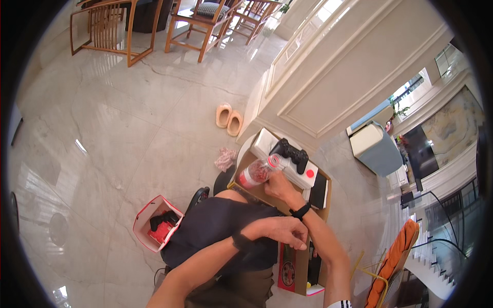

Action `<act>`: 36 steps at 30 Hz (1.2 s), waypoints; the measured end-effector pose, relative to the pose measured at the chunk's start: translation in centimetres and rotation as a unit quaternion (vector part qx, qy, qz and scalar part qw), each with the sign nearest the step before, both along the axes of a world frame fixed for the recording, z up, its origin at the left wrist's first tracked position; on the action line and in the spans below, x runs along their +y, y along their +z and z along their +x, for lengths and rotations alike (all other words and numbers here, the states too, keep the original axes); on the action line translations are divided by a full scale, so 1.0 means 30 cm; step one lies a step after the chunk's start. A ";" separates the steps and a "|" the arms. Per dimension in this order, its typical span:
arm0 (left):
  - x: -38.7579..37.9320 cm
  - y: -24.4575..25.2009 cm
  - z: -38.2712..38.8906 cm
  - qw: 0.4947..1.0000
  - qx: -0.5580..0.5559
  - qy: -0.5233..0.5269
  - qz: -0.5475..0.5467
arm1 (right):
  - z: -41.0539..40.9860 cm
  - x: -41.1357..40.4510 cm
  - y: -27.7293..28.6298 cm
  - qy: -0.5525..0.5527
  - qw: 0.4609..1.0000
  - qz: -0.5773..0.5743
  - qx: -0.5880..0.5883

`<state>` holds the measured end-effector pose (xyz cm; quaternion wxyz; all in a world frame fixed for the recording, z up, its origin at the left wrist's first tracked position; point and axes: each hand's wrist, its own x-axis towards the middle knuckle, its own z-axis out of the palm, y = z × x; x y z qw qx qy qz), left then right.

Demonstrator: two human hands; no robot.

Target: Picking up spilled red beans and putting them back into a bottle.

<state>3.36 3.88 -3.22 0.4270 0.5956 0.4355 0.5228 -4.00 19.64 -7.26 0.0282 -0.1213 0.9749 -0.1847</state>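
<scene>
A clear plastic bottle with a red-and-white label and red bits inside stands uncapped over an open cardboard box. My right hand is right beside its neck. The fingertips are partly hidden, so whether they grip the bottle is unclear. Closer to me, my left hand hovers over my lap, its fingers loosely bent, with a gap to the thumb and nothing visible in them. Beyond the bottle, a black game controller rests on a white box. A red round disc shows on the white surface nearby.
On the floor to the left, an open red-and-white paper box holds black and red items. Slippers and a crumpled pink cloth lie ahead. A panelled wall rises beyond the cardboard box. Wooden chairs stand farther off.
</scene>
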 end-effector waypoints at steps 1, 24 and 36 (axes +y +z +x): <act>0.000 0.008 0.002 1.000 0.002 0.000 -0.001 | 0.010 -0.003 0.012 -0.012 1.000 0.008 -0.010; 0.007 0.015 -0.004 1.000 0.016 -0.005 -0.004 | 0.111 -0.147 0.506 -0.084 0.890 -0.433 0.117; -0.003 0.019 0.009 1.000 -0.015 0.009 0.006 | 0.059 -0.179 0.472 -0.044 0.930 -0.312 0.191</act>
